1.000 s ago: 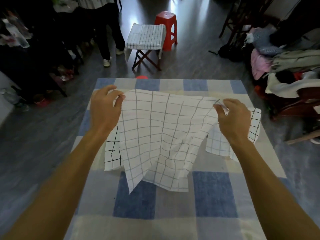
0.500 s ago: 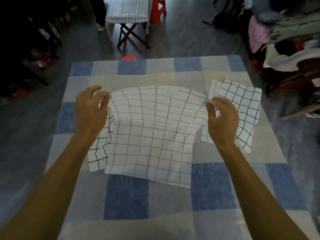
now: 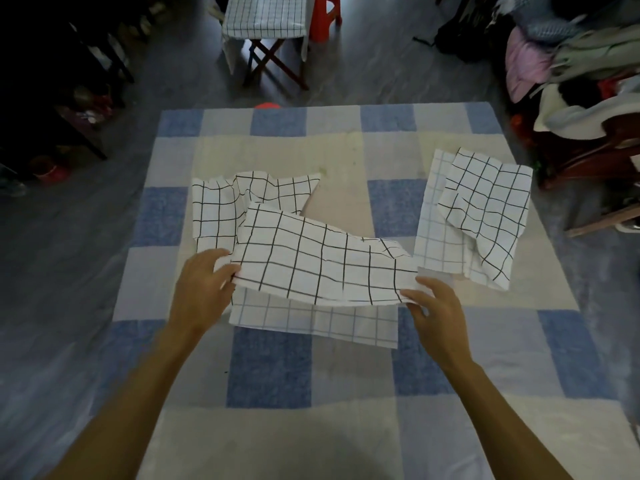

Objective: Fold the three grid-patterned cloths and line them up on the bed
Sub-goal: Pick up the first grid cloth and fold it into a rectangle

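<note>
A white cloth with a dark grid (image 3: 322, 261) lies doubled over itself across the middle of the bed (image 3: 270, 368). My left hand (image 3: 202, 289) pinches its left corner and my right hand (image 3: 434, 311) pinches its right corner, both at the near folded edge. Its paler underside (image 3: 311, 320) sticks out below the fold. A second grid cloth (image 3: 221, 209) lies rumpled behind it on the left, partly covered. A third grid cloth (image 3: 481, 213) lies loosely folded at the right side of the bed.
The bed has a blue, grey and cream checked cover. Beyond its far edge stand a folding stool draped with a grid cloth (image 3: 265, 13) and a red plastic stool (image 3: 323, 15). A heap of clothes (image 3: 571, 64) fills the right side.
Both hands have brought the cloth's far edge toward me and down, doubling it over. The rumpled cloth behind it on the left has come into view.
</note>
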A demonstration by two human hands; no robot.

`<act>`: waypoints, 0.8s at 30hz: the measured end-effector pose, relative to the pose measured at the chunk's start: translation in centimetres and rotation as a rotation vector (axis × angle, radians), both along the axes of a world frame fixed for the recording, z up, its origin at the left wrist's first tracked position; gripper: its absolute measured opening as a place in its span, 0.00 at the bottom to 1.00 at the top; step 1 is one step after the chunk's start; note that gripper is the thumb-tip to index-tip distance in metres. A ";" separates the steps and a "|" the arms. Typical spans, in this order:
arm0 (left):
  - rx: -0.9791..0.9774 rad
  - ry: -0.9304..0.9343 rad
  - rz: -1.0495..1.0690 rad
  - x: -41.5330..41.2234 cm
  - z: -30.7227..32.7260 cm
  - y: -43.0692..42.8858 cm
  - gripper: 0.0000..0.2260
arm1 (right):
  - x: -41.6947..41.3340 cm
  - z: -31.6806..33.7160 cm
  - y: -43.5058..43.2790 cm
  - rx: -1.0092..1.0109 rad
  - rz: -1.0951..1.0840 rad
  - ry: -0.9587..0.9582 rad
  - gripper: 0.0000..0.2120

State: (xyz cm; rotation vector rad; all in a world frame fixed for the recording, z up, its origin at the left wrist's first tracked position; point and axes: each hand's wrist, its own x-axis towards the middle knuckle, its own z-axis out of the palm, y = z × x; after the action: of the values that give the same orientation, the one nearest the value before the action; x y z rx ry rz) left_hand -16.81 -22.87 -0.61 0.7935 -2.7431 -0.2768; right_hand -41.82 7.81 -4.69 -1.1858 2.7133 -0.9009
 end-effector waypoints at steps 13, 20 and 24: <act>0.116 -0.139 0.228 -1.3 0.1 -0.4 0.14 | -0.4 -1.9 0.5 0.216 0.071 -0.277 0.19; 0.059 0.005 0.021 -11.8 2.1 -1.8 0.11 | -3.6 -0.7 -6.2 0.162 -0.027 -0.199 0.11; 0.071 -0.183 -0.180 -17.7 -0.5 -0.8 0.13 | -4.9 -1.8 -10.0 0.143 -0.029 -0.127 0.11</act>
State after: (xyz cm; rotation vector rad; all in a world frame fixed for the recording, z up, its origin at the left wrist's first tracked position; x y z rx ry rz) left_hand -34.52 -23.70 -1.15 0.6173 -2.9981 -0.3553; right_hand -46.73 -2.20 -6.50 -1.0292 2.6487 -0.7428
